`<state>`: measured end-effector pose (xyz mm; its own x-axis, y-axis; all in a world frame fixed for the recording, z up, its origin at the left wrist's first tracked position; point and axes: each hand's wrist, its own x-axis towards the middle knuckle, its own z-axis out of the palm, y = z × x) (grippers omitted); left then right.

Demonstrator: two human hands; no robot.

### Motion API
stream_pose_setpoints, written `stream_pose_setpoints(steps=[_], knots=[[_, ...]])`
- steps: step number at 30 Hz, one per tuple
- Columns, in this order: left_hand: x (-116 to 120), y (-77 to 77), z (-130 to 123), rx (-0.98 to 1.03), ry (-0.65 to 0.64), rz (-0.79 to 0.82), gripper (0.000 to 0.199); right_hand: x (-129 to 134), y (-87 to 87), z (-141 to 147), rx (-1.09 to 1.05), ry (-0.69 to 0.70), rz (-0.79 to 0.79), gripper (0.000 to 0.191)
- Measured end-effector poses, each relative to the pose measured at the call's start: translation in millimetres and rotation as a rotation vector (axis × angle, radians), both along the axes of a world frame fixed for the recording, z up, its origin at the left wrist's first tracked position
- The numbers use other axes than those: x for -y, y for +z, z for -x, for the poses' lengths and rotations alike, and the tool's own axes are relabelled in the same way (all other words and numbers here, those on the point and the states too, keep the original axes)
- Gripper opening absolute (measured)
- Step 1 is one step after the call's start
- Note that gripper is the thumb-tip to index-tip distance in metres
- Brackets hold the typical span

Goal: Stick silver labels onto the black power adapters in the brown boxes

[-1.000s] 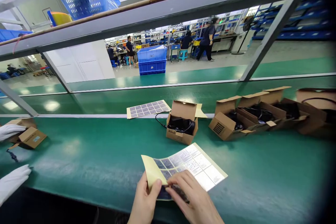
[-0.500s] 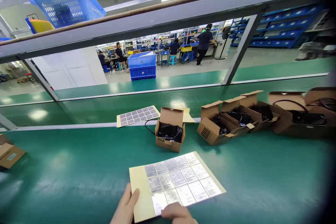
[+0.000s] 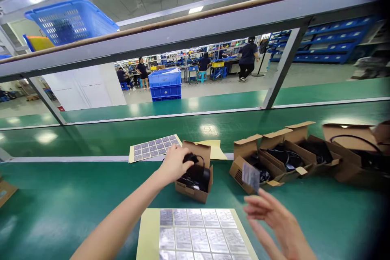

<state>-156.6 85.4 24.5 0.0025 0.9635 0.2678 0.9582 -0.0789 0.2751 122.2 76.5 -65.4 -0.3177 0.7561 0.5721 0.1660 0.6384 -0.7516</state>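
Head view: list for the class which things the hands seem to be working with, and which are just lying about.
Apparently in use:
label at the right hand
near label sheet
open box and black device inside, at the left hand

Just about:
blue basket
blue crates
floor fan

A small silvery label (image 3: 251, 177), blurred, held up at a tilt, right of an open brown box (image 3: 198, 196), its lid raised, a black device (image 3: 198, 179) and looped cable (image 3: 202, 160) inside, partly hidden, a cream sheet (image 3: 148, 231) of printed silvery labels flat in front, cut off by the lower edge
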Motion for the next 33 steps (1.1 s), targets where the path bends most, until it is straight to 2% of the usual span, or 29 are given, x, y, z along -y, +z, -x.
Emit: stream_pose_setpoints(steps=[4,6,8,11,13,16,17,19,21,24,28,30,32,33], knots=[[27.3,39.3,10.2,0.228,-0.135,0.041,0.016,-34.5,55.5,29.4,0.013,-0.079,-0.103,0.066],[35.6,51.4,12.3,0.352,-0.175,0.048,0.014,-44.9,80.8,56.4,0.035,-0.015,-0.135,0.075],[39.7,55.3,15.2,0.391,-0.190,0.016,0.013,-50.1,99.6,83.8,0.099,0.122,-0.116,0.081],[42.9,51.3,20.6,0.366,-0.220,-0.059,0.017,-50.4,116.2,113.7,0.238,0.281,-0.084,0.074],[45.5,45.2,20.4,0.371,-0.180,-0.160,0.023,-47.2,120.4,124.3,0.285,0.259,-0.085,0.067],[50.7,33.2,8.9,0.491,0.069,-0.347,0.018,-36.4,114.7,132.7,0.230,0.043,-0.091,0.062],[52.3,29.0,3.1,0.584,0.143,-0.326,0.014,-30.6,109.3,134.6,0.193,-0.020,-0.085,0.062],[54.0,21.6,-7.0,0.793,0.201,-0.144,0.025,-16.3,95.0,137.2,0.121,-0.056,-0.070,0.064],[53.9,17.4,-10.8,0.949,0.155,0.068,0.040,-1.6,80.6,136.1,0.094,0.041,-0.082,0.065],[51.2,20.1,-0.3,1.038,0.062,0.246,0.048,6.1,71.9,125.6,0.181,0.242,-0.102,0.069],[42.3,38.9,29.6,1.045,-0.085,0.495,0.058,-26.7,92.3,111.0,0.265,0.251,-0.268,0.093],[35.4,51.0,42.0,0.944,-0.140,0.550,0.067,-49.4,106.4,111.4,0.332,0.394,-0.323,0.104],[29.7,61.2,49.8,0.800,-0.156,0.511,0.068,-65.4,115.6,115.7,0.412,0.558,-0.241,0.100],[28.2,64.8,51.9,0.742,-0.160,0.467,0.069,-70.0,117.2,118.0,0.430,0.595,-0.188,0.094]])
